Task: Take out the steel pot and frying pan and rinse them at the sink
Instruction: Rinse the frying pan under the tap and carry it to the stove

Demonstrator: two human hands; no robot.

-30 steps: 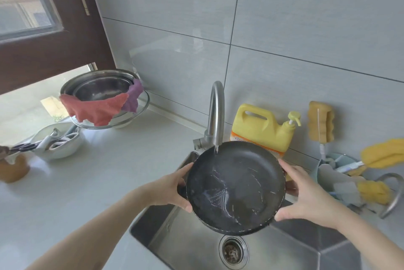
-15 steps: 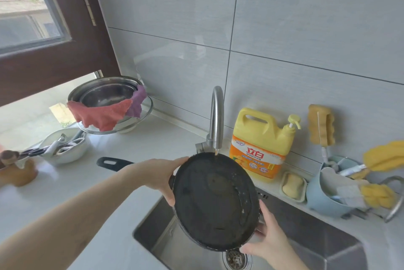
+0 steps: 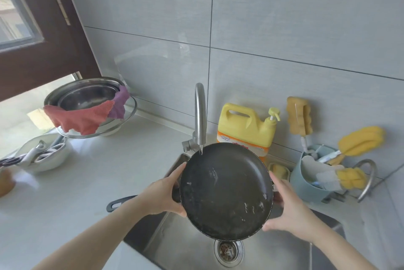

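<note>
A black frying pan (image 3: 226, 191) is held over the steel sink (image 3: 179, 245), its inside facing me and its far rim just under the tap's spout (image 3: 200, 116). A thin trickle of water meets that rim. My left hand (image 3: 162, 193) grips the pan's left edge where the black handle (image 3: 119, 203) leaves it and sticks out over the counter. My right hand (image 3: 288, 208) grips the right rim. A steel pot or bowl (image 3: 87, 94) draped with red and purple cloths stands at the back left.
A yellow detergent jug (image 3: 247, 129) stands behind the sink beside a soap dish (image 3: 279, 170). A blue caddy (image 3: 306, 184) with yellow sponges is at the right. A white bowl of utensils (image 3: 41, 156) sits on the left counter. The drain (image 3: 228, 252) lies below the pan.
The pan has swung back from a steep sideways tilt to face me. My right hand came up from under the pan to its right rim. The view shifted slightly left.
</note>
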